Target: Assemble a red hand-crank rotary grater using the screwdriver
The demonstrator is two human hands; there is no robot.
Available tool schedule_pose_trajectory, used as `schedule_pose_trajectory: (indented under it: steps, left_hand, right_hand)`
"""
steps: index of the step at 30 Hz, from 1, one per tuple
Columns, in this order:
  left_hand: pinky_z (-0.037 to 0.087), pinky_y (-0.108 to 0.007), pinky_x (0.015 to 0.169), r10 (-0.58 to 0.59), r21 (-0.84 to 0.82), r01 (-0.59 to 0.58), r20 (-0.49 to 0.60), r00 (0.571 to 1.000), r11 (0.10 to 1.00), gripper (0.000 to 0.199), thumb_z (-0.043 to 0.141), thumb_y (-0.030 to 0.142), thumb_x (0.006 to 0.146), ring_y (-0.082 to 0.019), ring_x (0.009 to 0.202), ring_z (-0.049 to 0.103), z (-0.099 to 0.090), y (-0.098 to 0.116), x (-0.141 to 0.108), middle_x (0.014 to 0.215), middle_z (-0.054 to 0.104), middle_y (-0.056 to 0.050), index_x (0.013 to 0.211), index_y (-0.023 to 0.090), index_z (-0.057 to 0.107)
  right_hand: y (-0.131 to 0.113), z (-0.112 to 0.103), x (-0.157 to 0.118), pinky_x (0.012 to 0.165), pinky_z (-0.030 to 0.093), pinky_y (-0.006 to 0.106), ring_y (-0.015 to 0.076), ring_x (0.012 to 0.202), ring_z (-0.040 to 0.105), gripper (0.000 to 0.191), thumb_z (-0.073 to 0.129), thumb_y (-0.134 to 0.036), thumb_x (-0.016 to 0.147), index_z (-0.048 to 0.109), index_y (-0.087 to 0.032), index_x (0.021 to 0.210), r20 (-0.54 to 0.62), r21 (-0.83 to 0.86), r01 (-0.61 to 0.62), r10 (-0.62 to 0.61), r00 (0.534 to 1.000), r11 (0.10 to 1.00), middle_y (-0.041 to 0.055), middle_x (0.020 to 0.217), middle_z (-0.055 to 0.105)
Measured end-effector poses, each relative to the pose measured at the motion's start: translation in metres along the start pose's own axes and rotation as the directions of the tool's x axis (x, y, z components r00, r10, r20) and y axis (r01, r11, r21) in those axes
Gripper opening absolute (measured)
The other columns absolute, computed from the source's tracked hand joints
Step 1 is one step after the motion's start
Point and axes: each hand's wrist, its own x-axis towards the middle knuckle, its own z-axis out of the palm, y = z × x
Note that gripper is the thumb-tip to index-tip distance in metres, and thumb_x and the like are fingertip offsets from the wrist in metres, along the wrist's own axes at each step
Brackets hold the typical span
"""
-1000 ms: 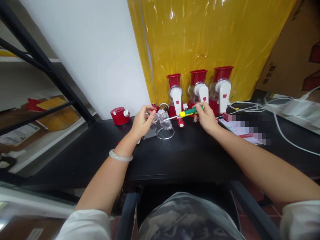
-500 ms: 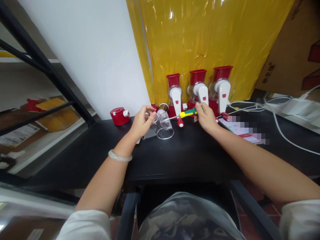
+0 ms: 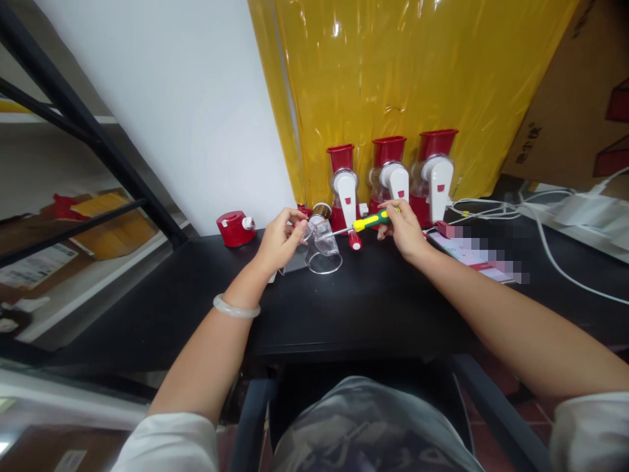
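My left hand (image 3: 284,237) grips the left side of a clear plastic housing (image 3: 325,246), whose round open end faces down near the black table. In my right hand (image 3: 403,228) is a screwdriver (image 3: 372,220) with a yellow and green handle. Its metal shaft points left, and the tip meets the clear housing; the exact contact is too small to make out. Behind the housing is a metal drum (image 3: 322,211). A red base (image 3: 236,229) with a white knob sits to the left of my left hand.
Three red and white rotary graters (image 3: 344,190) stand along the yellow sheeting (image 3: 393,78). A phone (image 3: 472,257) lies right of my right hand, near white cables (image 3: 491,213). A black-framed shelf (image 3: 88,131) with boxes is at the left.
The fingers of my right hand have shifted slightly around the screwdriver handle. My left hand and the clear housing look almost unmoved.
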Motion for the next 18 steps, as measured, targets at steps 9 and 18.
schedule_pose_trajectory:
  steps: [9,18]
  left_hand:
    - [0.050,-0.027,0.058,-0.031,-0.036,0.028,-0.083,0.996,0.999,0.040,0.048,0.059,0.093,-0.015,0.067,0.064,0.001,0.001,0.001,0.085,0.064,-0.004,0.098,0.021,0.056]
    - [0.032,-0.021,0.041,-0.378,-0.626,0.213,-0.141,0.915,0.750,0.061,0.044,0.071,0.089,-0.008,0.045,0.040,0.003,-0.005,0.014,0.056,0.041,0.002,0.059,0.018,0.048]
  right_hand:
    - [0.004,-0.001,0.002,0.042,0.043,0.027,0.0121,0.037,0.047,0.046,0.053,-0.072,0.082,0.048,-0.026,0.080,-0.046,-0.103,0.031,-0.036,0.998,0.994,-0.0085,0.043,0.042]
    - [-0.003,0.002,0.001,0.044,0.047,0.026,0.0121,0.045,0.054,0.018,0.049,-0.040,0.085,0.052,-0.024,0.092,-0.042,0.076,-0.092,0.095,0.995,0.993,-0.0050,0.060,0.054]
